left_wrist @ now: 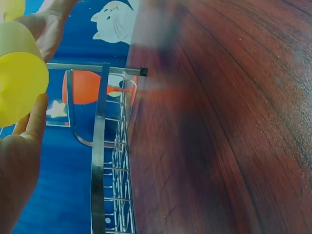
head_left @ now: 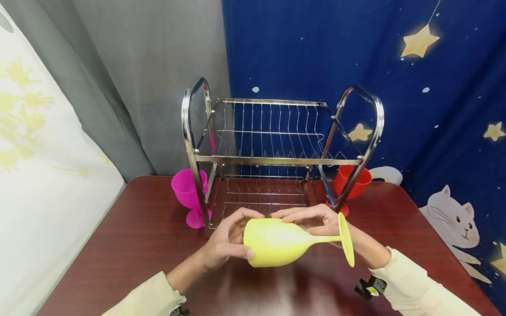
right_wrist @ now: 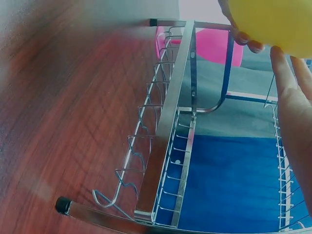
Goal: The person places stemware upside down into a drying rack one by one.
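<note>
A yellow plastic goblet (head_left: 276, 243) lies sideways in the air above the front of the table, its mouth to the left and its round foot to the right. My left hand (head_left: 225, 241) grips the bowl at the rim, thumb on the near side and fingers behind. On the far side my right hand (head_left: 320, 219) holds the bowl near the stem, fingers over its upper side. Part of that hand is hidden by the stem and foot. In the left wrist view the goblet's mouth (left_wrist: 22, 87) shows; the right wrist view shows the bowl (right_wrist: 278, 24).
Just behind the hands stands a two-tier metal dish rack (head_left: 276, 161). A magenta goblet (head_left: 186, 188) stands upright by its left side, a red goblet (head_left: 357, 186) by its right. They share a dark red wooden table (head_left: 146, 245), with curtains (head_left: 276, 44) behind.
</note>
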